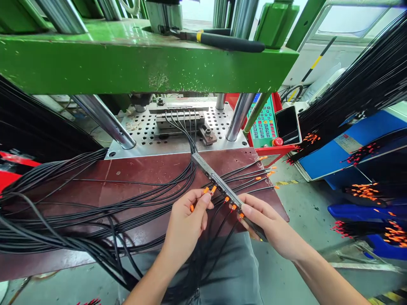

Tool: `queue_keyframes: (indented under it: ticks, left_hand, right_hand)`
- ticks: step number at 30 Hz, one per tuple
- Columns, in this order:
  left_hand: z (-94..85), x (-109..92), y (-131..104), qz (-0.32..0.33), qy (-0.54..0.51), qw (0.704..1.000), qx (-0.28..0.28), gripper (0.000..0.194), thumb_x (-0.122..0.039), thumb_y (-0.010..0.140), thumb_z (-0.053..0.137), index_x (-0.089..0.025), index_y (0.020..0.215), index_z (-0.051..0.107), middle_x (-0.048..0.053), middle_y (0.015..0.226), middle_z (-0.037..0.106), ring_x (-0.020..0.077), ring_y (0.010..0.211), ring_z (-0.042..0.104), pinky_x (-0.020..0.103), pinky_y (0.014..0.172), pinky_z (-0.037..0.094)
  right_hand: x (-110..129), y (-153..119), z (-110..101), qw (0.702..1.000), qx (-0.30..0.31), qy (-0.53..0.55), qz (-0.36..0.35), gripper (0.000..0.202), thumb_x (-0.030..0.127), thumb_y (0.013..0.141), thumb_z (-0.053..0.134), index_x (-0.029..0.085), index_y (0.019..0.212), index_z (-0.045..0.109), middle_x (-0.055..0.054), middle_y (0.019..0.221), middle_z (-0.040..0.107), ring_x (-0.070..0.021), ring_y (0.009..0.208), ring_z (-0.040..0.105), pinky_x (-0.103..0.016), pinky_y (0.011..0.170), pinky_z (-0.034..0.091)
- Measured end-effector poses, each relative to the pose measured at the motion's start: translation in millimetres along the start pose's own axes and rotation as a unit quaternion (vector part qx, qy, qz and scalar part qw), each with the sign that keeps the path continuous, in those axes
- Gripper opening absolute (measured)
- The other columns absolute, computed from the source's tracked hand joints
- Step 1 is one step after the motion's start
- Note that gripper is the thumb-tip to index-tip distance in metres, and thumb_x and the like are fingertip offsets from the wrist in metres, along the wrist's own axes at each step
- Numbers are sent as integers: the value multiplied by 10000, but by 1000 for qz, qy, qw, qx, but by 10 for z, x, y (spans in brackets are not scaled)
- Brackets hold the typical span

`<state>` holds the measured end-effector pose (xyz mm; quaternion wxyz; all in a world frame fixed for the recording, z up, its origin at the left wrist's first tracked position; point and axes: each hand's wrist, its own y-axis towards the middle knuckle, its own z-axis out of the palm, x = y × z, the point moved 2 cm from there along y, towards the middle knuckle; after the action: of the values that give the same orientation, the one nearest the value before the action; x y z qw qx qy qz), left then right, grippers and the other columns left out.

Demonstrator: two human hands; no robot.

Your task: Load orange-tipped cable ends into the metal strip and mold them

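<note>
A long dark metal bar (219, 183) with slots along one side lies slanted over the board's front edge. Its near end is gripped by my right hand (265, 222), thumb on top. Several orange-tipped cables sit along the bar's slotted side. My left hand (190, 216) pinches cables with orange connectors (206, 190) close to the bar's middle; another orange tip pokes out between its fingers. Black cables (136, 207) run across the brown board (152, 171) from the left, and some hang down over my lap.
Behind the board, a green press (143, 70) stands over a perforated steel plate (133, 131) with a clamped metal mould (163, 123) holding several cables. Black-handled pliers (229, 41) rest on the press. A control panel (262, 123) with a red button (277, 142) is at right, near hanging cable bundles (356, 84).
</note>
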<state>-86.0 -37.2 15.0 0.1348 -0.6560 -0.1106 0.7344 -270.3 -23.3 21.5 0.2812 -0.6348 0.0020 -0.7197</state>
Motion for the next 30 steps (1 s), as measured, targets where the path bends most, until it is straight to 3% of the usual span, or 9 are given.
queue_keyframes:
  ticks: [7, 11, 17, 20, 23, 25, 30]
  left_hand:
    - [10, -17, 24, -49, -35, 997, 41, 403, -541, 785, 671, -157, 728, 562, -86, 402, 398, 17, 301, 223, 119, 290, 165]
    - [-12, -76, 29, -80, -56, 992, 76, 385, -504, 812, 662, -160, 686, 542, -98, 380, 342, 12, 311, 173, 109, 290, 143]
    - [-62, -133, 33, -107, -63, 987, 105, 360, -450, 811, 684, -149, 670, 545, -91, 427, 374, 4, 329, 173, 101, 288, 154]
    - [-76, -125, 45, -72, -47, 994, 74, 325, -455, 838, 651, -145, 753, 599, -49, 497, 507, 30, 327, 347, 121, 306, 289]
    - [-90, -112, 71, -15, -19, 1000, 16, 302, -419, 846, 649, -141, 962, 666, 20, 738, 659, 98, 529, 610, 187, 482, 508]
    - [-90, -101, 91, -4, 16, 1000, 5, 316, -402, 861, 634, -135, 1022, 686, 38, 785, 678, 122, 632, 660, 208, 576, 543]
    - [-90, -85, 125, -8, 105, 994, 25, 341, -434, 890, 586, -137, 997, 715, 74, 818, 712, 156, 697, 680, 242, 638, 545]
  right_hand:
    - [-29, 13, -4, 999, 3, -30, -14, 336, 508, 965, 487, 185, 1035, 547, 48, 712, 427, -58, 532, 328, -191, 482, 270]
    - [-13, 6, 1, 999, 8, -43, -18, 336, 511, 966, 486, 187, 1032, 546, 46, 721, 420, -64, 546, 329, -198, 495, 285]
    - [-14, -12, 22, 998, 16, -64, -12, 340, 523, 953, 508, 196, 1037, 551, 52, 715, 385, -66, 548, 305, -200, 487, 265]
    - [-17, -6, 19, 999, 16, -48, -4, 337, 517, 955, 508, 191, 1029, 548, 53, 710, 404, -58, 536, 306, -191, 479, 259]
    - [-7, 6, 12, 1000, 9, -29, 5, 341, 518, 955, 503, 183, 999, 544, 46, 706, 433, -57, 533, 327, -187, 482, 268]
    - [1, 9, 11, 1000, 7, -26, 8, 347, 524, 950, 507, 180, 986, 547, 42, 706, 437, -61, 537, 336, -189, 486, 276]
    - [-3, -4, 20, 999, 13, -45, 4, 353, 532, 949, 504, 190, 1026, 547, 45, 717, 423, -67, 541, 322, -197, 486, 270]
